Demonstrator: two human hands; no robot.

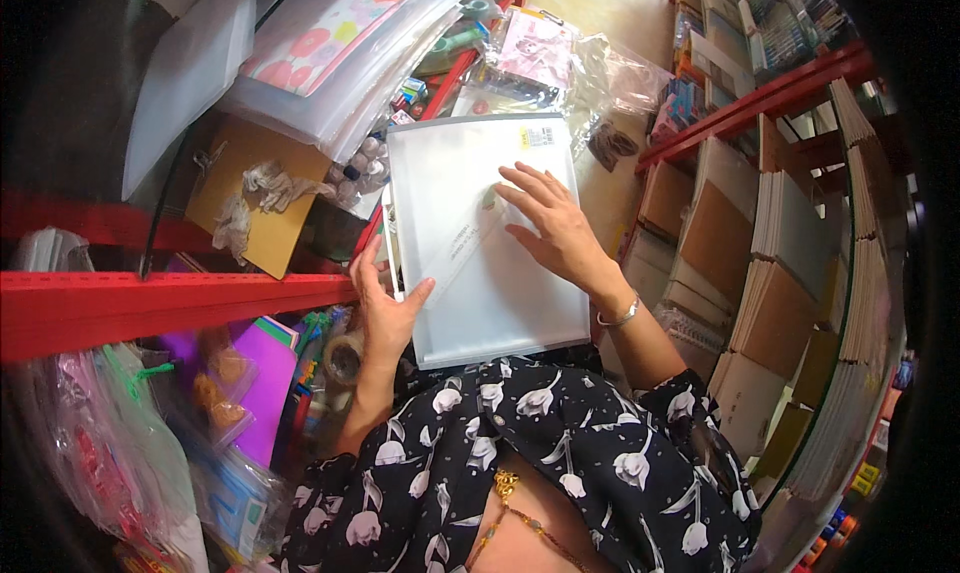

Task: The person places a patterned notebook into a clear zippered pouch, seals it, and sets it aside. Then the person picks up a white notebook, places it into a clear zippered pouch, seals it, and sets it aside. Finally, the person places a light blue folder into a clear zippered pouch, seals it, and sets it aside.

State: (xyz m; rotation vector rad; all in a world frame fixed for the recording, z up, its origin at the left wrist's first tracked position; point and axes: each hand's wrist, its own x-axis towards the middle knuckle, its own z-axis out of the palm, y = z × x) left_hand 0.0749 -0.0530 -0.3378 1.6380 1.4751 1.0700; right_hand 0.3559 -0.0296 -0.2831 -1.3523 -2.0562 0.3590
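A translucent white plastic document case [487,273] lies in front of my torso, its lower edge close to my shirt. It has a grey top edge, a label with a printed code [536,137] and a white handle-like strip [392,250] along its left side. My left hand [390,303] holds that left edge, thumb over the front and fingers at the side by the strip. My right hand [551,224] is spread over the case's right half, palm down and holding nothing; whether its fingertips touch the surface I cannot tell. Faint printing shows near the middle.
A red shelf beam [180,303] runs in from the left. Above it are a clipboard [262,190] with crumpled gloves and stacked plastic folders [330,47]. Bagged goods [112,438] fill the lower left. Paper-goods shelves [780,273] line the right. Plastic wrapping [600,70] lies beyond the case.
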